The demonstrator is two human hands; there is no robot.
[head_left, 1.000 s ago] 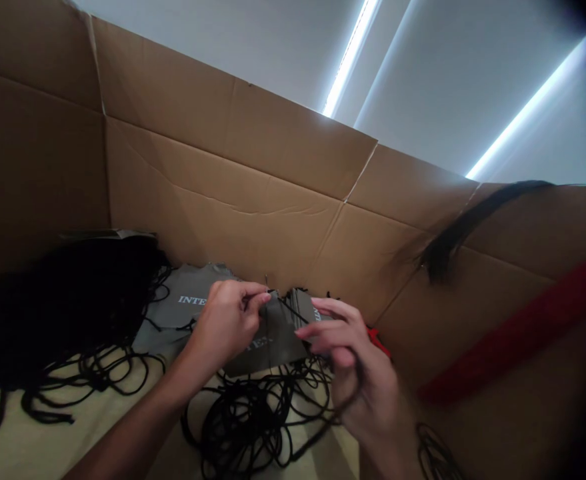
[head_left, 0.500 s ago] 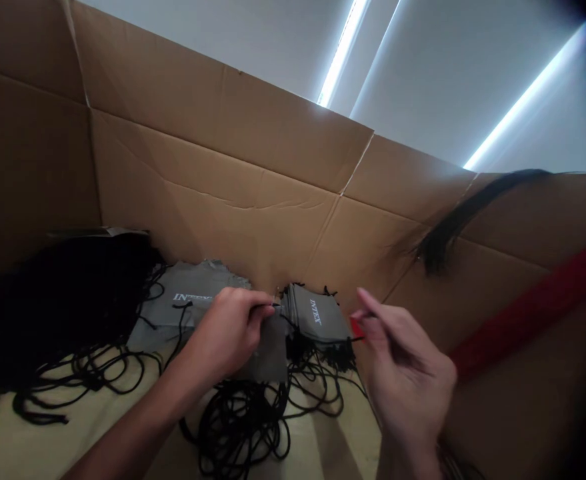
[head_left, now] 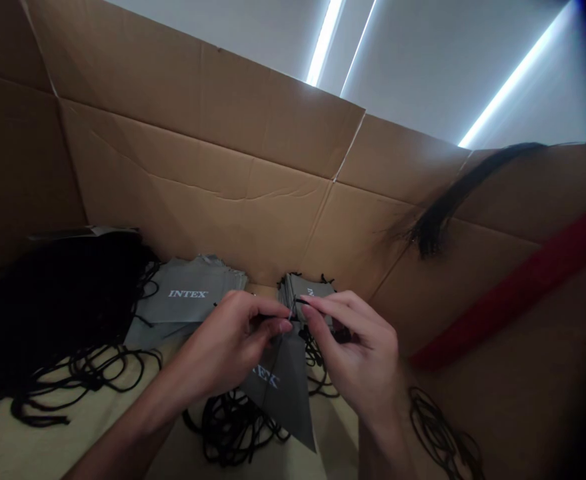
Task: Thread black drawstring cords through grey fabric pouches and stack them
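Note:
My left hand [head_left: 227,347] and my right hand [head_left: 353,350] meet in the middle, their fingertips almost touching. Each pinches a thin black cord [head_left: 277,318] at the mouth of a grey INTEX drawstring pouch [head_left: 283,390]. That pouch hangs down below my hands, with its white lettering showing. Behind my right fingers stands a small stack of grey pouches [head_left: 307,291], partly hidden. A larger stack of grey pouches [head_left: 187,297] lies to the left of my left hand.
Tangled black cords [head_left: 235,427] lie under my hands on a cream surface [head_left: 87,413]. A dark mass of cords [head_left: 47,313] fills the left. Cardboard walls [head_left: 197,200] surround the area, with a black cord bundle [head_left: 435,220] and a red strip [head_left: 523,293] at right.
My right hand has moved left from beside the small stack to meet my left hand. The pouch now hangs lower and more into view, and the whole view has shifted slightly.

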